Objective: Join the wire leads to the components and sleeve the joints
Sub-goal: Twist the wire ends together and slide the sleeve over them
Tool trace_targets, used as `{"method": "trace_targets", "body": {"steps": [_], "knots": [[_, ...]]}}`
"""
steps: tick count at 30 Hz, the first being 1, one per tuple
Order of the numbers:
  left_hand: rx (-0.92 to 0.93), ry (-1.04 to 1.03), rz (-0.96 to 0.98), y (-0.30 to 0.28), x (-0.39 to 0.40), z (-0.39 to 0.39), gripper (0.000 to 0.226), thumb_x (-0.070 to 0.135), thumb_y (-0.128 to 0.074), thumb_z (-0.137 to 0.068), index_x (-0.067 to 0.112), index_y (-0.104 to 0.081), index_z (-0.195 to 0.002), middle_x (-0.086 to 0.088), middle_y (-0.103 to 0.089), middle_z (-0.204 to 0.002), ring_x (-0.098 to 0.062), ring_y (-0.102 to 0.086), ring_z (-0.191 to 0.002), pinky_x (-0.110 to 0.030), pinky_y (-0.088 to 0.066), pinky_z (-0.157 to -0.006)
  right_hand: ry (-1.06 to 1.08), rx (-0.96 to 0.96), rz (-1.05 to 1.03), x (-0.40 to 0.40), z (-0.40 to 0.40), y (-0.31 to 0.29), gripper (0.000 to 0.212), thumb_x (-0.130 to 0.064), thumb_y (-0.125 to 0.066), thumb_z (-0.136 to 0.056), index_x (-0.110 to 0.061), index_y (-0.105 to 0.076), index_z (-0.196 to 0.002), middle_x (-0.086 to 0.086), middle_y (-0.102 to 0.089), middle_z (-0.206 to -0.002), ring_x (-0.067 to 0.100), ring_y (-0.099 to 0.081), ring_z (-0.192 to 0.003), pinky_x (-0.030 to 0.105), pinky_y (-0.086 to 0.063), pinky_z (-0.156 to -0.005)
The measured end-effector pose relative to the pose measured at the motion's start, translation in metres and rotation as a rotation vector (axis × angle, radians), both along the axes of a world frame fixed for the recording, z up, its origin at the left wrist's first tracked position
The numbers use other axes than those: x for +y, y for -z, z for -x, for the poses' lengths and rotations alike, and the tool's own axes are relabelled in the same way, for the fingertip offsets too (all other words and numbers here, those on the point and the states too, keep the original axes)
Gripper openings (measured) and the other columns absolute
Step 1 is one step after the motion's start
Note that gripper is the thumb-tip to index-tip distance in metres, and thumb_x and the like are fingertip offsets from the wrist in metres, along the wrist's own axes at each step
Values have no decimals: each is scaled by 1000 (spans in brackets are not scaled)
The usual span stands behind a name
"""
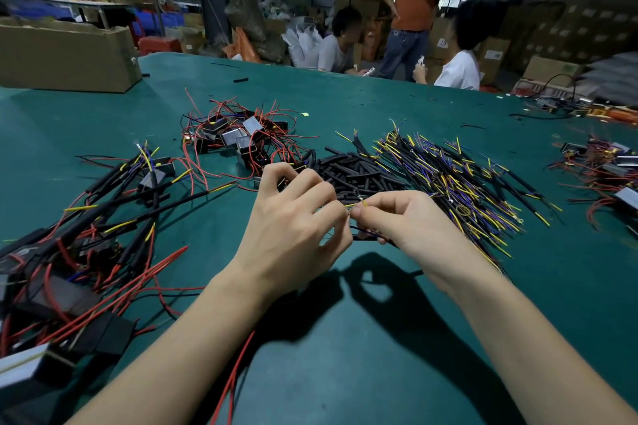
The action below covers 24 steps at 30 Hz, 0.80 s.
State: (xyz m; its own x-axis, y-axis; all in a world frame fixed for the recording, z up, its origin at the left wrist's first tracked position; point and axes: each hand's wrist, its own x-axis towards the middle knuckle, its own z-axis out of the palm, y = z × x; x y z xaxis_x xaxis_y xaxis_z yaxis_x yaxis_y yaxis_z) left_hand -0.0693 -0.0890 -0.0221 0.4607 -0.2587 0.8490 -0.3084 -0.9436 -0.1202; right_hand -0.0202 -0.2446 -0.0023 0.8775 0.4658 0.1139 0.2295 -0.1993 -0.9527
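My left hand (293,217) and my right hand (400,217) meet fingertip to fingertip above the green table (345,338). Between them they pinch a thin yellow wire lead (359,202) with a small metal end. My right hand also holds a dark sleeved cable (374,237) running under its fingers. What my left palm holds is hidden. Beyond the hands lies a heap of short black sleeve tubes (355,169). A pile of yellow, blue and black leads (459,176) spreads to the right. Box components with red wires (241,138) lie behind the left hand.
Joined, sleeved assemblies (86,235) cover the table's left side. More components (607,176) lie at the right edge. A cardboard box (65,55) stands at the back left. Three people (414,10) are beyond the table's far edge.
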Motion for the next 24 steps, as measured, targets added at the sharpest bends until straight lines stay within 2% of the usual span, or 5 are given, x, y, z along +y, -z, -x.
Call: {"method": "trace_targets", "body": {"steps": [9, 14, 16, 19, 24], "knots": [[331, 20, 393, 0, -6, 3, 13, 24, -64, -77, 19, -66, -65, 8, -62, -67, -19, -58, -72, -42, -36, -80, 129, -587, 154, 6, -1, 17, 14, -6, -68, -82, -15, -65, -72, -10, -59, -65, -1, -52, -60, 7, -34, -57], [546, 139, 669, -1, -2, 2, 14, 27, -58, -75, 19, -67, -66, 8, -65, -68, -11, -61, -76, -44, -41, -88, 98, -814, 244, 4, -4, 24, 5, -13, -61, -84, -13, -61, -79, -8, -56, -77, 9, -52, -72, 24, -39, -62], [632, 200, 805, -3, 1, 0, 13, 23, -62, -76, 18, -68, -65, 7, -66, -65, -4, -61, -69, -30, -45, -84, 66, -921, 259, 4, -4, 25, 4, -11, -59, -84, -8, -60, -80, -3, -55, -78, 18, -54, -73, 36, -46, -65], [777, 271, 968, -5, 4, -2, 16, 12, -67, -80, 12, -70, -64, 4, -62, -61, 3, -48, -54, -7, -38, -58, 74, -1111, 294, 4, -4, 25, 3, -4, -62, -82, -4, -61, -79, 4, -58, -78, 25, -58, -73, 43, -47, -62], [1052, 404, 1165, -5, 16, -6, 26, 14, -62, -81, 21, -68, -57, 3, -66, -68, -1, -56, -67, -7, -41, -62, 63, -1474, 357, 4, -4, 22, 21, -5, -52, -92, 0, -65, -77, 11, -61, -79, 30, -57, -69, 37, -42, -60]]}}
